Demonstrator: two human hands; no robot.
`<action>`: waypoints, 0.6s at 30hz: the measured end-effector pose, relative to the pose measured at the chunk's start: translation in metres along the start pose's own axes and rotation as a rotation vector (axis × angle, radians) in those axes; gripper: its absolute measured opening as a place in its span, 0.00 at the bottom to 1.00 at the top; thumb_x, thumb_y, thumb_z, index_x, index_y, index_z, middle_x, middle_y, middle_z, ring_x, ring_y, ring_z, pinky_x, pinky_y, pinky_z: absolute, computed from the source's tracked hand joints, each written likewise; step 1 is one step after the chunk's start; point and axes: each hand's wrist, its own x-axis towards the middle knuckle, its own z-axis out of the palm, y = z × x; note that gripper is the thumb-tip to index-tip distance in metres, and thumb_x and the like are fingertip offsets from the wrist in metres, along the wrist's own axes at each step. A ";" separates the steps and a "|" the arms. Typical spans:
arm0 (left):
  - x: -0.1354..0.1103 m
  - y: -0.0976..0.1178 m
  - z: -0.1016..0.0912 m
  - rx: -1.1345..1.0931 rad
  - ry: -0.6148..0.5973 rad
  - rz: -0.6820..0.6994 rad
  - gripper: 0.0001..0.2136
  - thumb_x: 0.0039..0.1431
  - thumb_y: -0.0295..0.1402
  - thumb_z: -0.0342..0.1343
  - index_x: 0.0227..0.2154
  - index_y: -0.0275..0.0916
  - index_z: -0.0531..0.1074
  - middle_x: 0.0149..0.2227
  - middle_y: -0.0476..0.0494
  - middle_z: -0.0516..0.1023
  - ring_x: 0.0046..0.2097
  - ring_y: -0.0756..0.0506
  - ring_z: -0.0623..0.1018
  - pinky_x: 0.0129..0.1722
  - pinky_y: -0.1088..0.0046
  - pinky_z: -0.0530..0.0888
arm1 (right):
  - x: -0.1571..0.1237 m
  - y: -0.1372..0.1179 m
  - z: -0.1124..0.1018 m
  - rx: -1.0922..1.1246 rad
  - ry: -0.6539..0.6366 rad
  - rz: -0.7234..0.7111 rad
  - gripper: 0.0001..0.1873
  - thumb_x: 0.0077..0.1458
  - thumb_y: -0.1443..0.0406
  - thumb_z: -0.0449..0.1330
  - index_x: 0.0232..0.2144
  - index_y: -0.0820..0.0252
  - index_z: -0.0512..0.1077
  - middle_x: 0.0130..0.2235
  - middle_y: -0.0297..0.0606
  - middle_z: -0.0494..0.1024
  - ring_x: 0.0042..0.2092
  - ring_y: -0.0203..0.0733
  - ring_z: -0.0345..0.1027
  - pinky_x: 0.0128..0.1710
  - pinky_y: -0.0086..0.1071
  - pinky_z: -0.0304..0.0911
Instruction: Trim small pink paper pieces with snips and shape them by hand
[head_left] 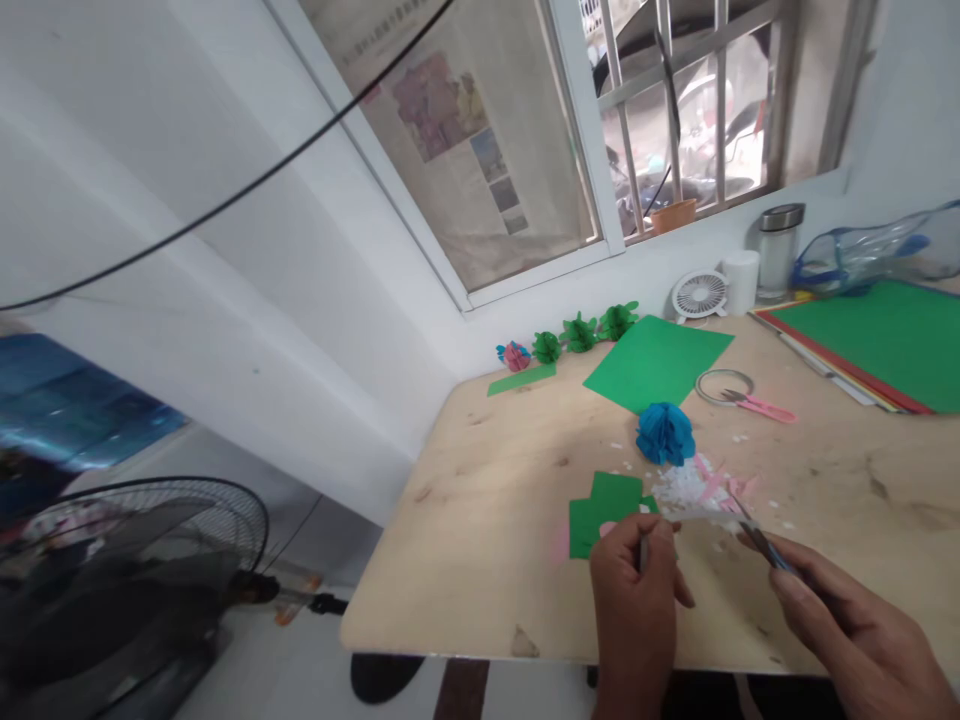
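My left hand point(634, 590) is closed in a pinch on a small pale piece of paper point(701, 516) above the near edge of the wooden table point(487, 520). My right hand point(847, 625) is closed round a pair of scissors point(761, 545), whose blades touch that paper. Just beyond my left hand lie small green paper pieces point(604, 510). White and pink paper scraps point(701, 485) are scattered behind the scissors. A blue paper ball flower point(664, 433) sits a little farther back.
A green sheet point(656, 360), a green strip point(521, 380), pink-handled scissors point(754, 403) with a tape ring, and several paper flowers point(577, 335) lie toward the wall. Stacked coloured sheets point(877, 350), a small fan point(699, 295) and a jar stand right. A floor fan point(135, 590) stands left.
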 end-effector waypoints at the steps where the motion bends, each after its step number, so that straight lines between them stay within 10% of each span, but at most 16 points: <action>1: 0.000 0.000 0.000 -0.003 0.003 -0.004 0.15 0.61 0.40 0.51 0.26 0.35 0.75 0.13 0.53 0.65 0.21 0.50 0.64 0.37 0.70 0.68 | 0.000 0.001 -0.001 -0.018 0.016 -0.005 0.26 0.45 0.44 0.60 0.37 0.52 0.81 0.40 0.35 0.81 0.42 0.47 0.76 0.40 0.32 0.72; 18: 0.005 -0.001 0.005 -0.047 0.061 -0.017 0.13 0.60 0.35 0.50 0.23 0.37 0.71 0.12 0.55 0.64 0.20 0.51 0.65 0.40 0.71 0.67 | 0.000 0.014 -0.003 -0.179 0.080 -0.038 0.29 0.45 0.39 0.56 0.37 0.50 0.80 0.36 0.32 0.82 0.36 0.44 0.77 0.38 0.31 0.72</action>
